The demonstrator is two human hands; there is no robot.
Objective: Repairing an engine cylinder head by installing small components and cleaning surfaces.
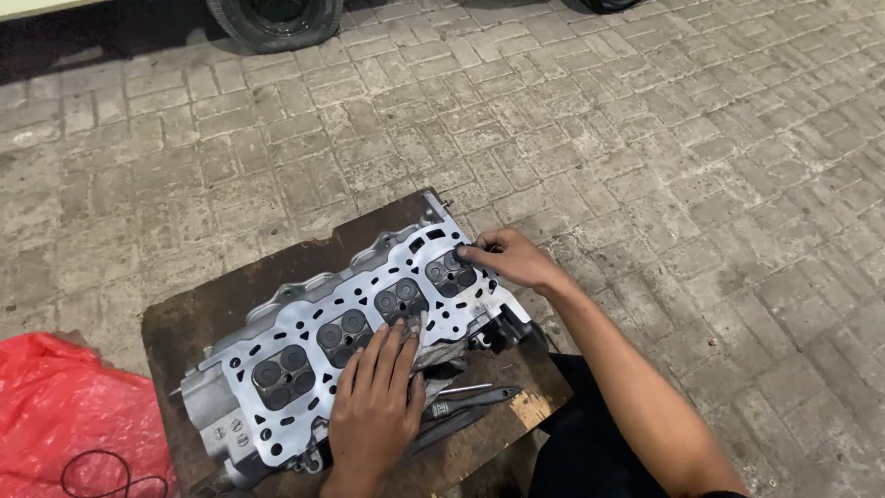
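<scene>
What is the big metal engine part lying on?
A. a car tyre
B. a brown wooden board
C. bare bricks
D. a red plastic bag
B: the metal engine part rests on a brown wooden board laid over the brick paving, while the red plastic bag lies off to the side and the tyre stands far behind.

Left hand (373, 406) flat on cylinder head (304, 355) — right hand (512, 258) pinching its far end
</scene>
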